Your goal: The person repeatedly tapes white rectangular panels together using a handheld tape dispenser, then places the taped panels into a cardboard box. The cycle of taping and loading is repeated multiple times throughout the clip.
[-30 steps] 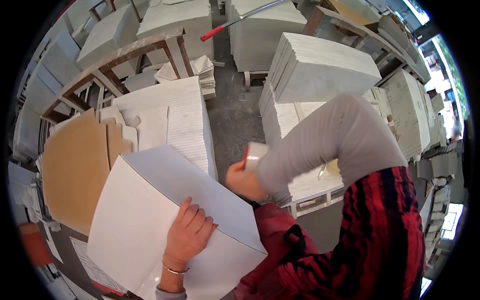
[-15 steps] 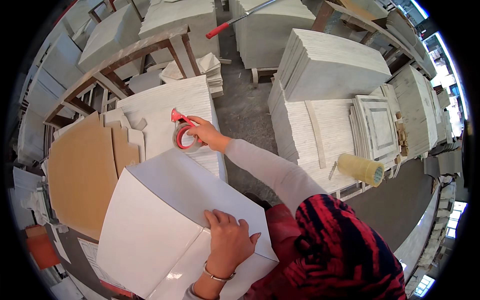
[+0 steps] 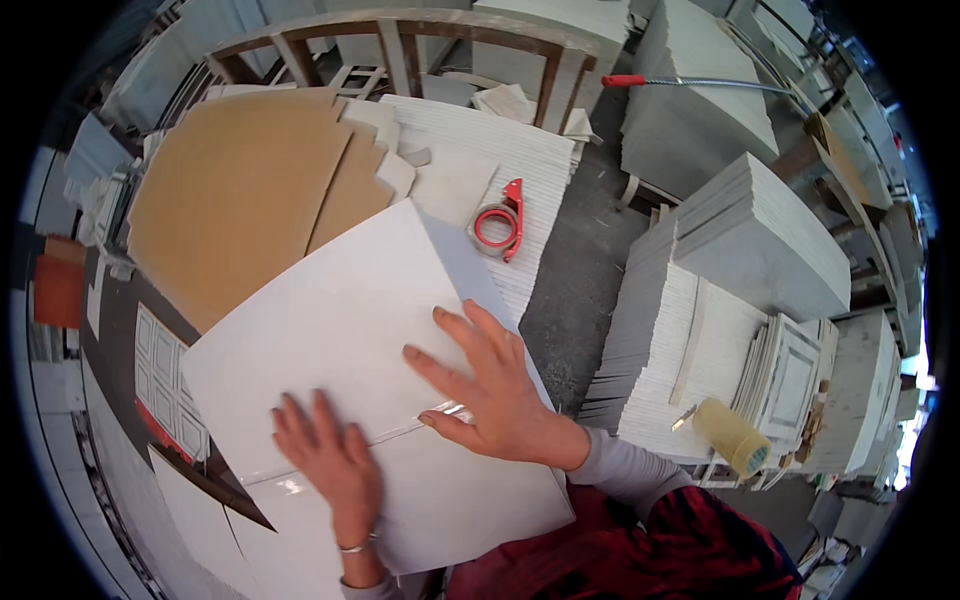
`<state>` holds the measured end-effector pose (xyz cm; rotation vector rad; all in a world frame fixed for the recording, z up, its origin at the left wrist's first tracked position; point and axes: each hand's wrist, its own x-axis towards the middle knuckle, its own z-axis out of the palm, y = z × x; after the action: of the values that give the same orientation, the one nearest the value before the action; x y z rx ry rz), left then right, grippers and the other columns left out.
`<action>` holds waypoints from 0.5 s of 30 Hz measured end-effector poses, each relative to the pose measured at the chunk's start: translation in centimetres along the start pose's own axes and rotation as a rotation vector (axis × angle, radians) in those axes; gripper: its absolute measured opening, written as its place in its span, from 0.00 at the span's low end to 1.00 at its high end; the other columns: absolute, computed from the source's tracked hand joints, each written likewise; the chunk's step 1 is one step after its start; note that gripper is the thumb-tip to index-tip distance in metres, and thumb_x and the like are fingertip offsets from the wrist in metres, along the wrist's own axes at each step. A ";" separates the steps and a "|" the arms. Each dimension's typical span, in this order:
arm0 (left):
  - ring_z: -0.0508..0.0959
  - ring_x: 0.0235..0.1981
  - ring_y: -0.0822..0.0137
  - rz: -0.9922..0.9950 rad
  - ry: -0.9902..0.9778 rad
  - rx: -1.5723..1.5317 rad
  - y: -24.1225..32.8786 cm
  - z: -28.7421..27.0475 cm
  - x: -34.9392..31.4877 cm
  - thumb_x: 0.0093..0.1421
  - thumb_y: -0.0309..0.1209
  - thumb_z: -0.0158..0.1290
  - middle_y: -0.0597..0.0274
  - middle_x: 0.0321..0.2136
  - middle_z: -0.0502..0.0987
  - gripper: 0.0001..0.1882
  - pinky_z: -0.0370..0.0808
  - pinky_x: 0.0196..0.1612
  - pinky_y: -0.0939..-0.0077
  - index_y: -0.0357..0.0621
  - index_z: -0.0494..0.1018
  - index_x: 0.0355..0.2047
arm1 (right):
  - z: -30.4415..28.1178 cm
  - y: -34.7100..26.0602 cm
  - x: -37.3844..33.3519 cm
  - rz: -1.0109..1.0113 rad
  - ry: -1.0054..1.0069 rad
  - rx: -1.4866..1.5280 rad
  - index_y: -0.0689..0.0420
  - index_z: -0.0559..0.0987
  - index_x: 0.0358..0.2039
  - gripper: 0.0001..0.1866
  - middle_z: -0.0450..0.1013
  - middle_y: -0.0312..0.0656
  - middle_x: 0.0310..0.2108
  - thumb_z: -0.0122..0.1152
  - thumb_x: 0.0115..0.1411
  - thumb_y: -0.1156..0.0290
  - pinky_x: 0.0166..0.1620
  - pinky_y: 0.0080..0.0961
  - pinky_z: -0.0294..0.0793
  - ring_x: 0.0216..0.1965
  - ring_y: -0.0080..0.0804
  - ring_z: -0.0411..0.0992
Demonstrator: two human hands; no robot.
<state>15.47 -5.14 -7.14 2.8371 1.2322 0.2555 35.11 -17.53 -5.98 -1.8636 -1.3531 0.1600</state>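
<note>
A big white box (image 3: pixel 320 310) stands in front of me, with a strip of clear tape (image 3: pixel 395 432) along the seam across its top. My left hand (image 3: pixel 330 460) lies over the seam near the box's left end, fingers spread and slightly blurred. Over the right part of the seam is my right hand (image 3: pixel 490 385), fingers apart and nothing in it; its thumb is by the shiny tape. Beyond the box, a red tape dispenser (image 3: pixel 512 222) with a roll in it rests on the stack of white slabs (image 3: pixel 535 165).
Brown cardboard sheets (image 3: pixel 235 180) lie at the far left, beside the slab stack. A wooden frame (image 3: pixel 400 50) runs behind them. To the right, across a grey floor aisle (image 3: pixel 590 290), stand more stone stacks (image 3: pixel 760 230) and a yellowish bundle of tape rolls (image 3: pixel 730 435).
The right hand has let go of the tape dispenser, leaving it on the slabs, and come back to the box top. My left hand has moved left along the seam. The view has turned.
</note>
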 end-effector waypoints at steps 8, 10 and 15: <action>0.67 0.54 0.59 -0.640 0.018 -0.676 -17.3 -1.3 -3.0 0.65 0.41 0.47 0.48 0.55 0.65 0.30 0.62 0.57 0.68 0.34 0.57 0.61 | 1.6 3.1 -0.5 0.097 0.000 0.461 0.57 0.56 0.65 0.36 0.53 0.50 0.64 0.57 0.57 0.69 0.62 0.39 0.52 0.64 0.45 0.52; 0.72 0.45 0.68 -0.759 -0.104 -0.984 -17.9 -2.1 -2.8 0.64 0.43 0.48 0.57 0.46 0.74 0.28 0.67 0.52 0.73 0.32 0.63 0.57 | 3.6 5.9 -1.9 0.142 0.133 0.788 0.59 0.48 0.67 0.36 0.52 0.49 0.65 0.49 0.61 0.69 0.64 0.32 0.50 0.65 0.39 0.52; 0.73 0.50 0.65 -0.967 -0.002 -1.687 -20.3 -0.2 -8.4 0.63 0.57 0.42 0.58 0.51 0.73 0.35 0.71 0.52 0.73 0.39 0.65 0.57 | 13.0 14.7 -6.3 0.427 0.086 1.134 0.60 0.52 0.64 0.27 0.62 0.45 0.57 0.40 0.68 0.64 0.55 0.28 0.66 0.54 0.33 0.65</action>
<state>-4.85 2.61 -10.12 0.7544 1.2032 0.7178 36.47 -17.40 -26.57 -1.1010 -0.5319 0.8547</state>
